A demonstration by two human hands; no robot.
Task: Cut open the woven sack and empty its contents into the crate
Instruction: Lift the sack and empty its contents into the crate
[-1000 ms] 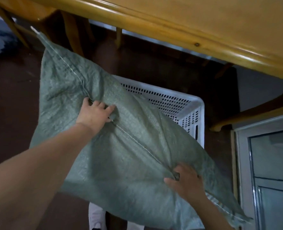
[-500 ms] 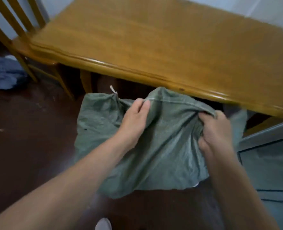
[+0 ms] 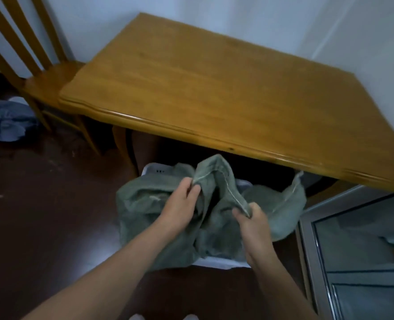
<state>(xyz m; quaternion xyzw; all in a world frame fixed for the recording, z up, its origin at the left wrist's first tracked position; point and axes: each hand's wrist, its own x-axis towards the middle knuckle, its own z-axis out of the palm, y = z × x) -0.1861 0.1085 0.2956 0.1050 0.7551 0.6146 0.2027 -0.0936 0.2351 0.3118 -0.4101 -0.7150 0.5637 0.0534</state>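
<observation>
The grey-green woven sack (image 3: 214, 236) lies crumpled over the white perforated crate (image 3: 155, 168), hiding most of it. Only the crate's far left corner and a strip of its near rim (image 3: 221, 264) show. My left hand (image 3: 179, 209) pinches the stitched seam of the sack at the upper left of a raised fold. Lower down on the right, my right hand (image 3: 252, 218) pinches the same seam. Between the hands the sack forms a dark gap. What is in the crate cannot be seen.
A wooden table (image 3: 214, 88) overhangs the crate's far side. A wooden chair (image 3: 29, 65) stands at the left, with blue cloth (image 3: 4, 121) on the dark floor beside it. A metal-framed glass panel (image 3: 353, 250) rises at the right.
The sack has gone from spread out and held up to bunched low over the crate. Both hands have come closer together and shifted to the seam. The camera has tilted up.
</observation>
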